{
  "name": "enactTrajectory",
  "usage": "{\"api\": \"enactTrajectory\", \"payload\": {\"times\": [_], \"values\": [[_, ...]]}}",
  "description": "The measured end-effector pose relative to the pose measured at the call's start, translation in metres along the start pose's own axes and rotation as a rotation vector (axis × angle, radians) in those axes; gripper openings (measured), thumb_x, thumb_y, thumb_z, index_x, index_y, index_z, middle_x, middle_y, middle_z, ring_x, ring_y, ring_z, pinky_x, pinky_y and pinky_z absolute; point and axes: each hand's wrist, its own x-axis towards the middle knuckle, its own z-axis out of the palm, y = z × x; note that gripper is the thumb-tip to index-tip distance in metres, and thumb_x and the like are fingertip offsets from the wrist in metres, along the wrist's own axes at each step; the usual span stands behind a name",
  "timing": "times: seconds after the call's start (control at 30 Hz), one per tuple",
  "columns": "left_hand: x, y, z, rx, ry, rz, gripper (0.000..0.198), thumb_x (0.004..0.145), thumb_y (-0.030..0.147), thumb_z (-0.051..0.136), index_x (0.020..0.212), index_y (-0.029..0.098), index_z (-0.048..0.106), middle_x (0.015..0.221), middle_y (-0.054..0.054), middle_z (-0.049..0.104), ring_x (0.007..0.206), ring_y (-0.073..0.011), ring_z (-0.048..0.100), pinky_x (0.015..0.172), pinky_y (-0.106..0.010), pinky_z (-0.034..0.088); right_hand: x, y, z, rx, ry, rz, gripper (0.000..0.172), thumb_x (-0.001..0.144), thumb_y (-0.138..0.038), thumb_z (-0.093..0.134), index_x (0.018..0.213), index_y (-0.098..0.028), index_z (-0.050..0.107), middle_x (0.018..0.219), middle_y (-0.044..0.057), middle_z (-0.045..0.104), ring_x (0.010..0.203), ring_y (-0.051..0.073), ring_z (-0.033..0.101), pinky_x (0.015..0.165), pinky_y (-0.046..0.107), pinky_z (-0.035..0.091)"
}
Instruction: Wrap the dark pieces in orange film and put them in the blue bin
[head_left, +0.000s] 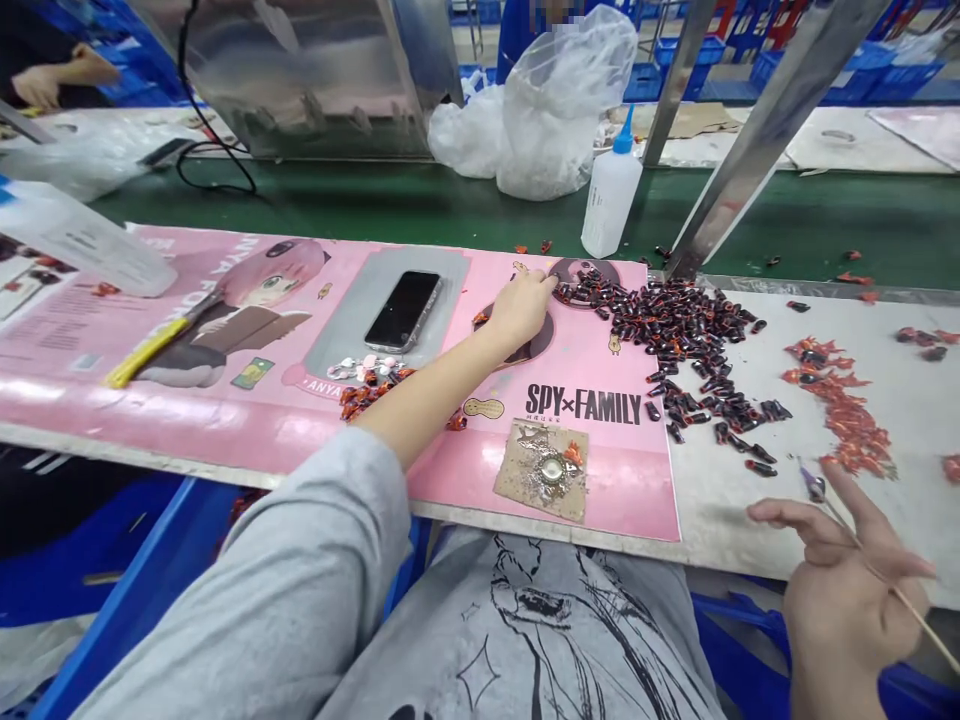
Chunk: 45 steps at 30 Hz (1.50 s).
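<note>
Dark, glossy pieces [660, 325] meet the fingertips of our left hand [523, 302], which reaches to the near-left edge of their heap with its fingers drawn narrow; whether one is already pinched there, we are unable to make out. Our right hand [855, 590] is curled round a thin stick [911, 605], its index finger stretched forward, and by the stick's far end we see one small dark piece [814, 487], though we can't say for sure that it is fixed on. If it is only lightly attached, a knock against the board could drop it. Just beyond that hand lies a strip of orange pieces [859, 430]; a low sweep of the wrist or stick would probably scatter them or mix them with the dark ones, since the two groups lie near each other. Before us, on the pink mat [626, 490], a cardboard scrap [517, 480] carries a wet-looking smear round a small round cap [553, 469], and we judge that a trailing sleeve could pick it up. Under our left forearm, more orange-and-dark pieces [367, 398] lie close enough to be brushed aside, near the phone [405, 312]. Farther out, a blue-tipped bottle [611, 205] stands by the metal post [750, 160]; an overlong reach might tip it.
</note>
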Motion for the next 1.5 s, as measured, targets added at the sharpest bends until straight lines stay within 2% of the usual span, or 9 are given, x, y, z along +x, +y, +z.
{"api": "enactTrajectory", "payload": {"times": [0.1,0.23,0.4,0.53,0.73,0.83,0.97,1.27,1.5], "values": [[0.025,0.01,0.007,0.013,-0.042,-0.008,0.043,0.09,0.0,0.044,0.127,0.01,0.063,0.125,-0.02,0.067,0.119,-0.031,0.06,0.101,-0.043,0.048,0.0,-0.007,0.004,0.136,-0.03,0.009,0.066,0.084,-0.078,0.052,0.126,-0.031,0.069,0.063,0.002,0.062,0.062,0.027,0.059,0.063,0.042,0.041],[0.034,0.016,0.015,0.005,-0.07,-0.024,0.041,0.096,0.0,0.033,0.123,0.007,0.063,0.125,-0.022,0.066,0.125,-0.0292,0.057,0.106,-0.041,0.046,-0.009,-0.013,0.026,0.293,-0.04,-0.02,0.053,0.075,-0.078,0.069,0.095,-0.029,0.073,0.071,-0.002,0.063,0.067,0.018,0.058,0.062,0.031,0.049],[0.015,0.018,0.01,-0.064,0.024,-0.053,0.043,0.095,-0.002,0.032,0.119,0.009,0.066,0.126,-0.021,0.063,0.132,-0.0338,0.053,0.108,-0.047,0.044,-0.027,-0.013,0.057,0.184,-0.494,0.079,0.029,0.092,-0.05,0.067,0.096,-0.022,0.075,0.084,0.004,0.073,0.077,0.016,0.069,0.068,0.028,0.057],[-0.04,0.02,-0.016,-0.265,0.204,-0.038,0.041,0.095,0.002,0.038,0.112,0.019,0.07,0.12,-0.011,0.066,0.119,-0.0263,0.061,0.103,-0.041,0.048,-0.036,-0.014,0.085,0.1,-0.643,0.051,0.021,0.089,-0.04,0.072,0.087,-0.02,0.077,0.068,0.002,0.072,0.06,0.015,0.068,0.057,0.027,0.058],[-0.16,0.025,-0.041,-1.214,0.427,-0.25,0.014,0.085,0.018,0.072,0.097,0.02,0.078,0.092,-0.003,0.075,0.082,-0.0166,0.07,0.083,-0.035,0.059,-0.041,-0.007,0.106,0.014,-0.683,-0.154,0.024,0.095,-0.028,0.061,0.079,-0.017,0.074,0.06,0.001,0.067,0.051,0.013,0.062,0.048,0.023,0.05],[-0.195,0.031,-0.038,-1.568,0.356,-0.411,0.022,0.073,0.029,0.087,0.094,0.024,0.081,0.084,-0.001,0.075,0.075,-0.0137,0.07,0.076,-0.031,0.061,-0.041,-0.007,0.107,-0.04,-0.722,-0.287,0.021,0.095,-0.022,0.059,0.08,-0.017,0.073,0.066,0.002,0.07,0.056,0.014,0.064,0.052,0.025,0.051],[-0.212,0.04,-0.031,-1.836,0.145,-0.543,0.026,0.064,0.036,0.094,0.086,0.028,0.083,0.082,-0.001,0.077,0.07,-0.0115,0.07,0.068,-0.024,0.062,-0.039,-0.016,0.107,-0.046,-0.712,-0.364,0.017,0.097,-0.02,0.057,0.087,-0.019,0.071,0.074,0.002,0.071,0.061,0.013,0.064,0.057,0.026,0.051],[-0.217,0.046,-0.036,-1.929,0.014,-0.584,0.026,0.063,0.033,0.095,0.085,0.026,0.083,0.08,0.0,0.078,0.068,-0.0119,0.073,0.065,-0.022,0.064,-0.042,-0.047,0.106,0.166,-0.603,-0.347,0.016,0.101,-0.028,0.057,0.096,-0.021,0.071,0.068,0.001,0.062,0.06,0.014,0.058,0.054,0.028,0.047],[-0.221,0.051,-0.038,-1.911,0.023,-0.59,0.025,0.063,0.036,0.094,0.083,0.028,0.082,0.081,0.0,0.079,0.064,-0.0132,0.073,0.067,-0.028,0.065,-0.048,-0.056,0.114,0.264,-0.69,-0.375,0.017,0.101,-0.028,0.055,0.098,-0.021,0.07,0.073,0.003,0.065,0.064,0.015,0.06,0.057,0.029,0.049]]}}
